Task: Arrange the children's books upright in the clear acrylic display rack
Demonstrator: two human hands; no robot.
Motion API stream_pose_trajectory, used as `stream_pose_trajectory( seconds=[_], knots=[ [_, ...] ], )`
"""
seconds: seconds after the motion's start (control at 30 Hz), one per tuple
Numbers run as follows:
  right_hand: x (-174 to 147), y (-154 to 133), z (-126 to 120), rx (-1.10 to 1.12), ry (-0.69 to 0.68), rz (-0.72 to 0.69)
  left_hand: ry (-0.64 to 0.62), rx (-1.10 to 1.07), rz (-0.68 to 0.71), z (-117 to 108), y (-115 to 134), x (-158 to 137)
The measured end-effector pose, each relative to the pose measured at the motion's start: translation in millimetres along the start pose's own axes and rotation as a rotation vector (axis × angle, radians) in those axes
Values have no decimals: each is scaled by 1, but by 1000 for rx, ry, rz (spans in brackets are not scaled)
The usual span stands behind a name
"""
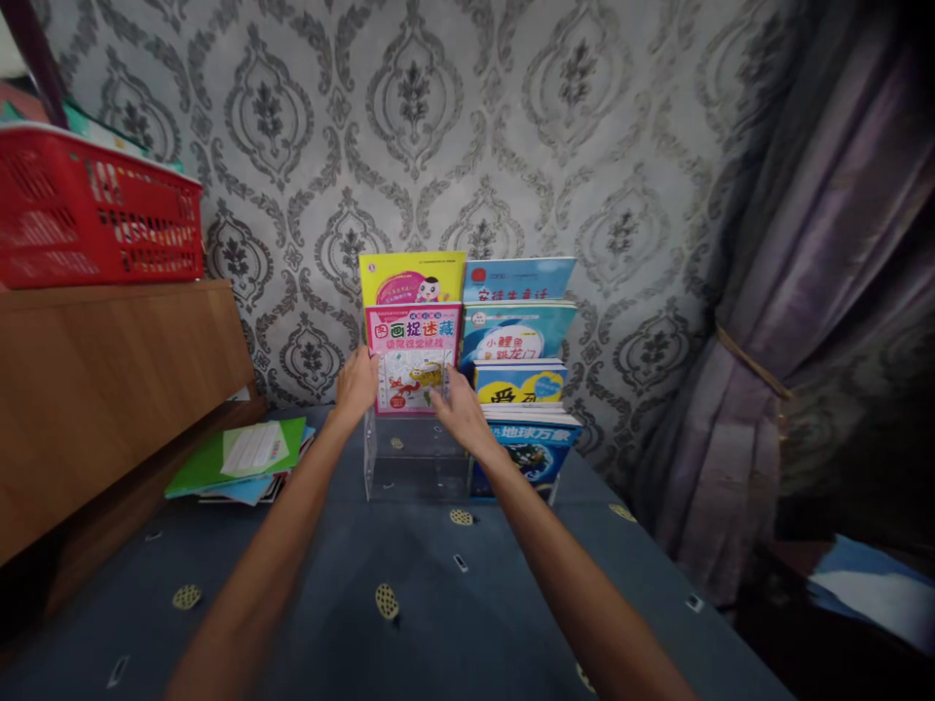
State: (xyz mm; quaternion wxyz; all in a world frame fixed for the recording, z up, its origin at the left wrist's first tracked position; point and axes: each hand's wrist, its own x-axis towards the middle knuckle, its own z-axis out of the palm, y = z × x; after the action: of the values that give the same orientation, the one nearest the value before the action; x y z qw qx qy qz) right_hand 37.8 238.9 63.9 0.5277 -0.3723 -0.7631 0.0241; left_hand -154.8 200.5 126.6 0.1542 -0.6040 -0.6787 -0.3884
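Observation:
Both my hands hold a pink picture book (414, 341) upright in the left column of a clear plastic book rack (416, 477). My left hand (357, 382) grips its left edge, and my right hand (459, 401) has its lower right edge, thumb on the cover. Behind it stands a yellow book (413, 268). The rack's right column holds a blue storybook (520, 277), a teal book (522, 326), a yellow-and-blue book (522, 385) and a dark blue book (530, 453) in rising tiers. Below the pink book, the rack's clear lower tiers show.
A pile of books and papers (241, 458) lies left on the dark blue cloth (328, 604). Further left, a red basket (109, 209) stands on a wooden cabinet (124, 380). Patterned wallpaper (409, 146) rises behind the rack; a tied curtain (730, 438) hangs at right.

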Motion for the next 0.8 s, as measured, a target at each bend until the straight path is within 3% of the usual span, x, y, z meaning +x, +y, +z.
stream_pose_trajectory(
  seconds=[0.8],
  knots=[
    [-20, 5, 0, -36, -30, 17, -18, -90, 71, -1, -24, 13]
  ],
)
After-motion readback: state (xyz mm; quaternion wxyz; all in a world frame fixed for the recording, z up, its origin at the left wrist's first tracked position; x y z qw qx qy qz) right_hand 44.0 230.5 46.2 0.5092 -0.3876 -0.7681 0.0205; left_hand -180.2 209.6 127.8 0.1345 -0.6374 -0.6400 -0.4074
